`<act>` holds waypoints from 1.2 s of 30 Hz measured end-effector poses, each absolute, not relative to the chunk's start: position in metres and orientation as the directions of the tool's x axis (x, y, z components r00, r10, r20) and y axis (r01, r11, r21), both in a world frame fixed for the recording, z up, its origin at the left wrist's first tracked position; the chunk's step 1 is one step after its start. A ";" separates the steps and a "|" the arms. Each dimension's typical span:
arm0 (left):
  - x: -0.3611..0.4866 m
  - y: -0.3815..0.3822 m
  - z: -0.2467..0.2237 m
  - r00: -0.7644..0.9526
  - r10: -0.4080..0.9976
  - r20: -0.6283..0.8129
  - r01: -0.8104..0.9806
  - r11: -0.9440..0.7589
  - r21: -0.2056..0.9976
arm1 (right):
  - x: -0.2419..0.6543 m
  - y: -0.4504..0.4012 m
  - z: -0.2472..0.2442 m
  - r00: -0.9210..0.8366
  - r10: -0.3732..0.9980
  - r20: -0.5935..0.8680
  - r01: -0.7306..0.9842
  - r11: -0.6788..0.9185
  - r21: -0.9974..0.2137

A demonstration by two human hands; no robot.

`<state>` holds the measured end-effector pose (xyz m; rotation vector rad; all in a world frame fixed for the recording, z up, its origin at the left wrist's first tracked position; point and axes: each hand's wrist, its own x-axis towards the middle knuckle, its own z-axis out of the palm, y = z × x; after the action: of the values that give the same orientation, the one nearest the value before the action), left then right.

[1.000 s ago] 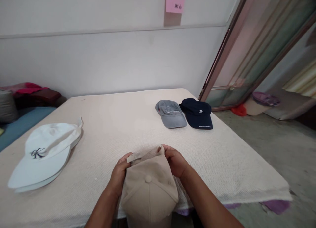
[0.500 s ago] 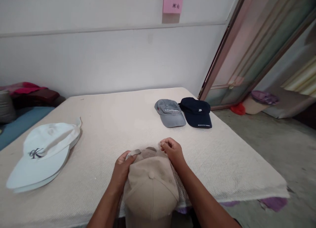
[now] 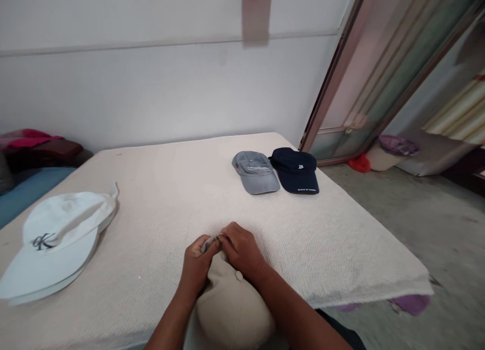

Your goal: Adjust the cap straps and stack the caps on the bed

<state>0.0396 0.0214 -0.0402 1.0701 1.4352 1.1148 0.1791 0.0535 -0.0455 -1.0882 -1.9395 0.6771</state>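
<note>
A beige cap (image 3: pixel 231 307) lies at the near edge of the bed, its back facing away from me. My left hand (image 3: pixel 197 266) and my right hand (image 3: pixel 242 251) meet at the cap's back, and both pinch its strap between their fingertips. The strap itself is mostly hidden under my fingers. The cap's brim is out of sight below the frame.
The bed (image 3: pixel 178 198) has a cream textured cover. White caps (image 3: pixel 53 244) are stacked at the left. A grey cap (image 3: pixel 254 171) and a navy cap (image 3: pixel 296 170) lie side by side at the far right. Bedding (image 3: pixel 38 148) is piled far left; a leaning door frame (image 3: pixel 341 87) and concrete floor are at right.
My hands have come together at the back of the beige cap and closed over its strap. The cap has sunk lower toward me, and the view has tilted down slightly.
</note>
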 end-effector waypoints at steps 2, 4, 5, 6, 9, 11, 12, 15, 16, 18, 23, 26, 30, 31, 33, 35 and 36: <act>0.038 0.021 -0.040 -0.106 0.975 -0.198 0.017 0.200 0.980 | 0.179 0.055 -0.045 -0.232 0.911 0.341 0.375 0.408 -0.833; 0.037 0.021 -0.039 -0.083 0.970 -0.228 -0.047 0.225 0.973 | 0.180 0.056 -0.044 -0.140 0.959 0.245 0.254 0.274 -0.928; 0.036 0.020 -0.038 -0.071 0.967 -0.245 -0.085 0.239 0.967 | 0.181 0.057 -0.043 -0.115 0.974 0.194 0.190 0.213 -0.958; 0.036 0.020 -0.037 -0.054 0.963 -0.264 -0.127 0.255 0.958 | 0.182 0.058 -0.042 -0.109 0.982 0.153 0.132 0.167 -0.977; 0.036 0.019 -0.033 0.006 0.948 -0.319 -0.289 0.307 0.907 | 0.188 0.062 -0.039 -0.147 0.983 0.110 0.007 0.113 -0.994; 0.035 0.018 -0.031 0.051 0.940 -0.339 -0.375 0.332 0.865 | 0.193 0.064 -0.036 -0.192 0.974 0.117 -0.025 0.114 -0.993; 0.035 0.017 -0.030 0.075 0.937 -0.342 -0.398 0.343 0.851 | 0.195 0.064 -0.035 -0.225 0.967 0.120 -0.025 0.118 -0.993; 0.035 0.016 -0.027 0.134 0.925 -0.356 -0.423 0.379 0.823 | 0.199 0.064 -0.032 -0.401 0.912 0.085 -0.002 0.092 -0.996; 0.035 0.016 -0.025 0.148 0.919 -0.366 -0.432 0.393 0.812 | 0.200 0.064 -0.032 -0.463 0.885 0.058 -0.001 0.065 -0.998; 0.036 0.015 -0.024 0.169 0.909 -0.382 -0.453 0.416 0.788 | 0.200 0.062 -0.031 -0.551 0.834 -0.001 -0.028 -0.020 -0.999; 0.037 0.012 -0.023 0.221 0.909 -0.352 -0.525 0.416 0.742 | 0.201 0.060 -0.032 -0.559 0.812 -0.169 -0.170 -0.312 -0.935; 0.035 0.009 -0.024 0.197 0.931 -0.308 -0.570 0.365 0.736 | 0.202 0.061 -0.033 -0.479 0.852 -0.212 -0.193 -0.338 -0.921; 0.028 0.009 -0.022 0.083 0.919 -0.385 -0.594 0.356 0.721 | 0.203 0.067 -0.038 -0.347 0.900 -0.263 -0.356 -0.386 -0.851; 0.027 0.010 -0.021 0.044 0.906 -0.422 -0.596 0.363 0.717 | 0.203 0.068 -0.040 -0.317 0.902 -0.292 -0.428 -0.411 -0.805; 0.024 0.011 -0.017 -0.015 0.875 -0.484 -0.606 0.377 0.700 | 0.202 0.070 -0.045 -0.258 0.898 -0.355 -0.538 -0.439 -0.719; 0.020 0.013 -0.014 0.003 0.833 -0.553 -0.633 0.430 0.644 | 0.201 0.070 -0.050 -0.235 0.880 -0.412 -0.569 -0.469 -0.676; 0.017 0.014 -0.014 0.043 0.808 -0.588 -0.646 0.471 0.600 | 0.201 0.068 -0.051 -0.253 0.864 -0.436 -0.554 -0.499 -0.667</act>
<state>0.0171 0.0145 -0.0135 0.1896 1.0415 1.1220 0.2005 0.0684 -0.0514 -0.9844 -0.4759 1.8878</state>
